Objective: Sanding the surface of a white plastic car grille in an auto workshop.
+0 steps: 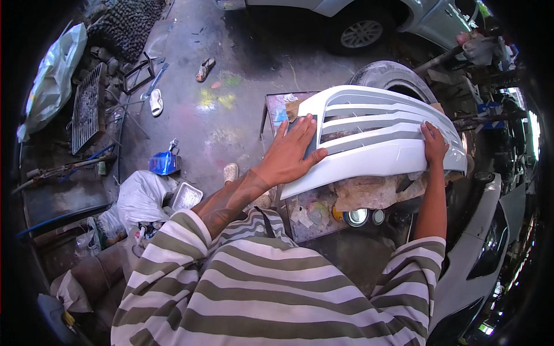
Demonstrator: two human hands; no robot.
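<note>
A white bumper with a slatted grille (369,158) lies in front of me, its slats partly grey. My left hand (291,153) presses flat against the bumper's left end, with the thumb spread out. Beneath those fingers is a dark grey sheet (310,138) that looks like sandpaper; most of it is hidden by the hand. Farther right, my right hand (435,144) is on the bumper's front band, its fingers bent over the lower slat and holding it.
A stained low table (311,228) supports the bumper, with cardboard and cans (356,217) at its near side. A tyre (398,75) stands behind. Vehicles are at the top and right. On the left floor lie a blue container (165,162), a tray (187,196) and white sacks (141,196).
</note>
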